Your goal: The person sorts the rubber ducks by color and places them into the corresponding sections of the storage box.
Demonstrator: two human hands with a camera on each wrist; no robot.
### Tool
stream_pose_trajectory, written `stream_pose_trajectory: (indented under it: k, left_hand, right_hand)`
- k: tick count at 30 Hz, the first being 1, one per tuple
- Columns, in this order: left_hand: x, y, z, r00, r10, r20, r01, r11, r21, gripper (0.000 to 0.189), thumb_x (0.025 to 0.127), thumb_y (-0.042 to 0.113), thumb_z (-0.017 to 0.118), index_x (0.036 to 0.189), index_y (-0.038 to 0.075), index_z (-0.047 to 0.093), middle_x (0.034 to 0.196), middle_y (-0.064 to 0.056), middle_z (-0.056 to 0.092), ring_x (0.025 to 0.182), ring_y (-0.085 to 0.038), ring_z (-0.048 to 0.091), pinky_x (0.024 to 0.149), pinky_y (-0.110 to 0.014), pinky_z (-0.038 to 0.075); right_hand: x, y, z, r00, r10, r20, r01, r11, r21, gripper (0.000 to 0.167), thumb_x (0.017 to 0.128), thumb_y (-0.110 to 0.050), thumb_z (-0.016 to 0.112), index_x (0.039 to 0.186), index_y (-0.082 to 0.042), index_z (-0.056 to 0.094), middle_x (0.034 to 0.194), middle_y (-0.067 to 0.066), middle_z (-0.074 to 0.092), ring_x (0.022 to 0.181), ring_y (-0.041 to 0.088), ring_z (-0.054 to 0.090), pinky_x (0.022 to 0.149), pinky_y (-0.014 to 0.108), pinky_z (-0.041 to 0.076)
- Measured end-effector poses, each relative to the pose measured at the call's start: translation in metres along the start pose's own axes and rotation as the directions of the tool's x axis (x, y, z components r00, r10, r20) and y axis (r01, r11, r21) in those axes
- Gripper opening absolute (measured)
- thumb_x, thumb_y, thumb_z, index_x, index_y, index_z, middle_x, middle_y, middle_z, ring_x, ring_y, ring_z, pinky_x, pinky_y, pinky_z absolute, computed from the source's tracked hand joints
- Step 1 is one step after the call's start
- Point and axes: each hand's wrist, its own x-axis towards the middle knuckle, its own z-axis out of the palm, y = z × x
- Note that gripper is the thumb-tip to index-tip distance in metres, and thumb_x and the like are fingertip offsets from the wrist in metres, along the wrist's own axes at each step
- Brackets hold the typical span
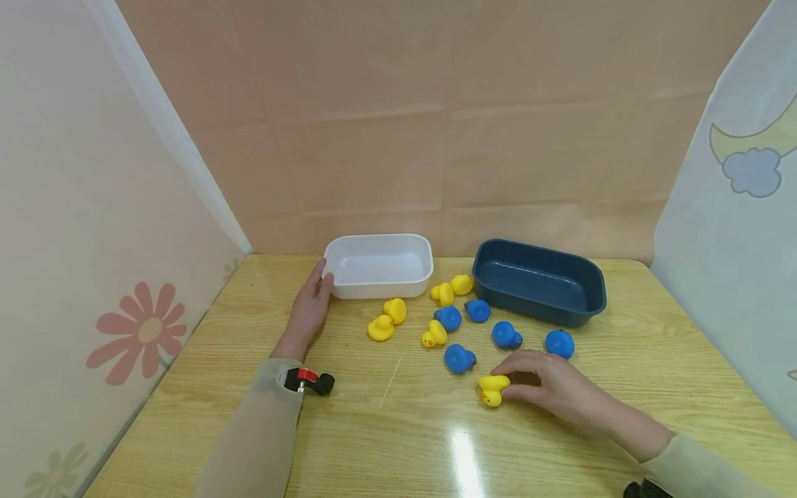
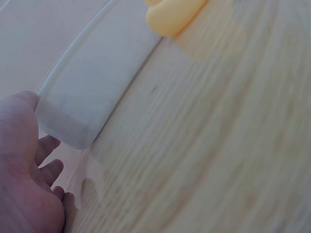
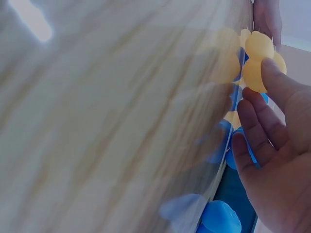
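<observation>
A white plastic tub (image 1: 378, 290) stands at the back left. My left hand (image 1: 309, 309) touches its left end, thumb by the front corner; in the left wrist view the fingers (image 2: 50, 171) are loosely bent beside the tub's end. Toward the front right, my right hand (image 1: 551, 384) pinches a yellow rubber duck (image 1: 492, 391) between thumb and forefinger. The right wrist view shows the thumb (image 3: 278, 77) against the duck; the forefinger is mostly hidden. Several blue ducks (image 1: 459, 359) and yellow ducks (image 1: 434, 334) lie scattered between the hands.
A dark blue tub (image 1: 540, 304) stands at the back right, with a blue duck (image 1: 560, 344) in front of it. Two yellow ducks (image 1: 382, 328) lie before the white tub. A beige cloth (image 1: 373, 138) hangs behind the wooden table (image 1: 373, 443), with printed sheets at both sides.
</observation>
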Motion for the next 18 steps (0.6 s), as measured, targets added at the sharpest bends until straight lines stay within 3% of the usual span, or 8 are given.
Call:
stream_pose_trajectory:
  k: [5, 12, 18]
  left_hand:
    - [0.0, 0.0, 0.001, 1.0, -0.005, -0.001, 0.005, 1.0, -0.009, 0.073, 0.116, 0.064, 0.035, 0.179, 0.029, 0.022, 0.181, -0.008, 0.029, 0.167, -0.033, 0.022, 0.134, -0.058, 0.02]
    - [-0.001, 0.0, 0.001, 1.0, -0.005, -0.003, 0.005, 1.0, -0.016, 0.072, 0.117, 0.063, 0.036, 0.179, 0.028, 0.022, 0.181, -0.008, 0.027, 0.168, -0.033, 0.021, 0.134, -0.059, 0.019]
    - [-0.001, 0.001, 0.002, 1.0, 0.0, -0.012, 0.0, 1.0, -0.018, 0.072, 0.117, 0.063, 0.037, 0.178, 0.028, 0.023, 0.181, -0.007, 0.029, 0.168, -0.033, 0.022, 0.134, -0.058, 0.02]
  right_hand:
    - [0.0, -0.003, -0.003, 0.999, 0.007, -0.033, -0.006, 1.0, 0.012, 0.023, 0.102, -0.048, 0.078, 0.124, -0.04, 0.079, 0.12, -0.025, 0.073, 0.113, 0.005, 0.067, 0.098, 0.032, 0.06]
    - [0.008, -0.009, -0.019, 0.99, -0.086, -0.111, 0.084, 0.996, -0.021, 0.024, 0.098, -0.028, 0.085, 0.122, -0.028, 0.082, 0.113, -0.02, 0.075, 0.099, 0.01, 0.07, 0.088, 0.037, 0.063]
    - [0.017, -0.015, -0.032, 0.982, -0.092, -0.167, 0.079, 0.993, -0.082, 0.029, 0.096, -0.022, 0.088, 0.124, -0.026, 0.082, 0.106, -0.021, 0.072, 0.093, 0.01, 0.066, 0.079, 0.035, 0.061]
